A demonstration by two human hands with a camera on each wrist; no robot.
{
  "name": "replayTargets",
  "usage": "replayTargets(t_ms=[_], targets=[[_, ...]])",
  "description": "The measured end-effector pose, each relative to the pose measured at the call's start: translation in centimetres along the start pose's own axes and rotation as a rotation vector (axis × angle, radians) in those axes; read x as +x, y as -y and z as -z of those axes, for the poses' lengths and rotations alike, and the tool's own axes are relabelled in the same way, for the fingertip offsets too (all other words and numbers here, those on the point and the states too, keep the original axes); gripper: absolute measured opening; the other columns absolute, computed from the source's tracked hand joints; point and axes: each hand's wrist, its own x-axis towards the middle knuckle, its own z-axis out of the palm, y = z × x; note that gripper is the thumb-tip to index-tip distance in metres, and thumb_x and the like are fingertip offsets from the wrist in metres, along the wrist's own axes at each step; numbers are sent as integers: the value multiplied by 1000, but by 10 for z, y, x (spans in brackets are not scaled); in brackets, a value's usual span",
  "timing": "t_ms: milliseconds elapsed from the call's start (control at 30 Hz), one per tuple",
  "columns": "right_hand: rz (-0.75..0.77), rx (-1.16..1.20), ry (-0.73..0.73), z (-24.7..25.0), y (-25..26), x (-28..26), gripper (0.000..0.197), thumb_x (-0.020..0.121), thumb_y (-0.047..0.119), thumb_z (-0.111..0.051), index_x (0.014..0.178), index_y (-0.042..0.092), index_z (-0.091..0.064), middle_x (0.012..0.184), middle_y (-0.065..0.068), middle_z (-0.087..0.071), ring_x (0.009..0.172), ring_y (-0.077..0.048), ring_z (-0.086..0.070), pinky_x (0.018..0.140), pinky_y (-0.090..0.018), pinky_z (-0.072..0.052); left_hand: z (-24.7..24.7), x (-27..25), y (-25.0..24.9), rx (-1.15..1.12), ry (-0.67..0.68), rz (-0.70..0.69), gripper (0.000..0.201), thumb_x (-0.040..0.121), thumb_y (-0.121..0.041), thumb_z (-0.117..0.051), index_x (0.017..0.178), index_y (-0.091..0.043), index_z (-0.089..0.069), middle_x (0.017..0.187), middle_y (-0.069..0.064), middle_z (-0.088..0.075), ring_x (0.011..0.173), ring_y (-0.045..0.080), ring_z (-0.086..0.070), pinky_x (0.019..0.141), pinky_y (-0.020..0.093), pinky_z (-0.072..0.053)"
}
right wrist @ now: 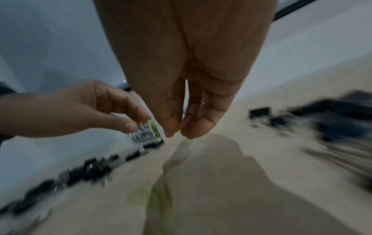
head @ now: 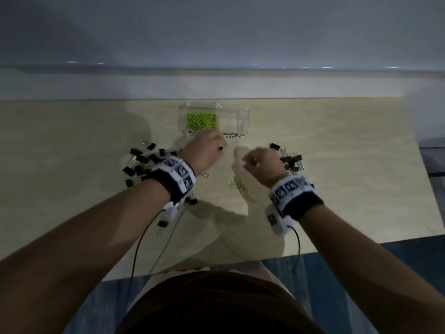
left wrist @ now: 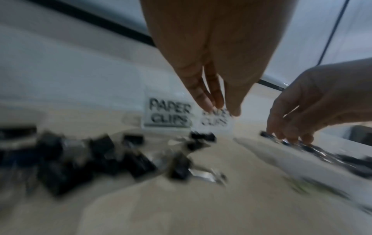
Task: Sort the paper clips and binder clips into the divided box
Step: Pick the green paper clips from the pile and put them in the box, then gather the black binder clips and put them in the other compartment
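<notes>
Green paper clips [head: 242,190], few and loose, are seen nearest on the wooden table [head: 337,145], at 6 o'clock from the hands. Black binder clips [head: 142,162] are heaped at 9 o'clock, more [head: 290,160] at 3. The right hand [head: 258,162] is curled, its contents not discernible. A small black thing, seemingly a binder clip, is pinched by the left hand [head: 207,150]. Farthest, at 12 o'clock, the divided box [head: 243,109] holds green clips left; its right compartment looks empty. A short carry and drop there is probably required.
</notes>
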Motion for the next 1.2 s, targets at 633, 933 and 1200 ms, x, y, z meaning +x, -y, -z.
replayTargets(t_ms=[633,933,1200], targets=[[-146,-116,73,-45,-8,-43,22,84,7,-52,104,4,-60,113,-14,-48,105,-31,-47,86,-36,-45,-86,-44,-27,232,198,6,11,93,-11,-50,100,-3,-51,110,16,-48,107,32,-41,92,40,-38],[-176,101,-59,-49,-33,-78,10,81,4,-58,80,13,-61,77,-4,-67,72,-21,-62,73,-38,-56,-81,-52,-21,147,153,68,3,93,-5,-47,96,-4,-48,105,17,-52,100,30,-46,82,34,-35],[-205,-53,1,-63,-20,-70,17,77,-4,-51,92,1,-56,104,-15,-56,97,-31,-53,80,-35,-45,-23,-19,-18,-123,-177,273,8,93,-9,-50,88,-3,-53,92,11,-59,79,17,-49,69,27,-37]])
